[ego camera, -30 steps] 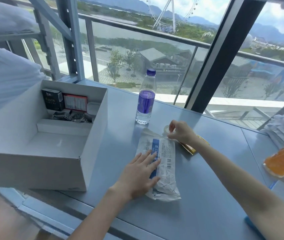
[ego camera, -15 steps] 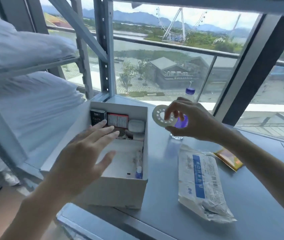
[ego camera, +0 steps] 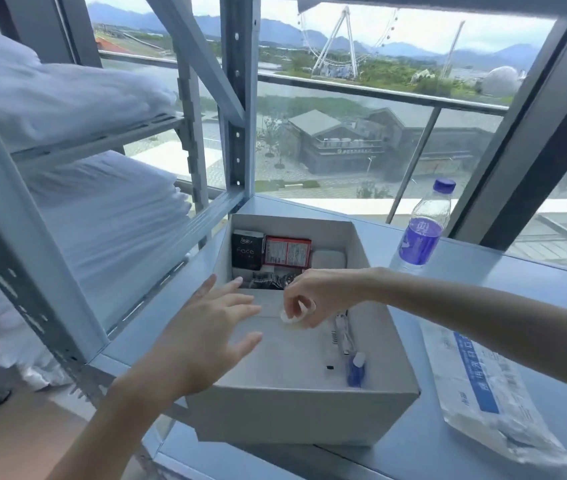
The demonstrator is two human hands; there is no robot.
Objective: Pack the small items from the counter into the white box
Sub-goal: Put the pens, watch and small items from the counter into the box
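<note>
White ring [ego camera: 289, 317] pinched in right hand [ego camera: 316, 297], low inside white box [ego camera: 292, 419] | left hand [ego camera: 202, 337] fingers [ego camera: 240, 301] spread, empty | step: placing; next: release.

Glimpsing just a sliver of white ring [ego camera: 288, 318] inside the right grip [ego camera: 306, 301]. Missing the plastic packet [ego camera: 489, 386] past the right edge. Can't see the water bottle [ego camera: 422, 233] base behind the forearm [ego camera: 448, 303]. Can't make out those blurred dark wrappers [ego camera: 268, 280].

Open white box [ego camera: 292, 420] upright on the worktop; white ring [ego camera: 287, 318] inside its opening; plastic packet [ego camera: 482, 393] flat, just right.
</note>
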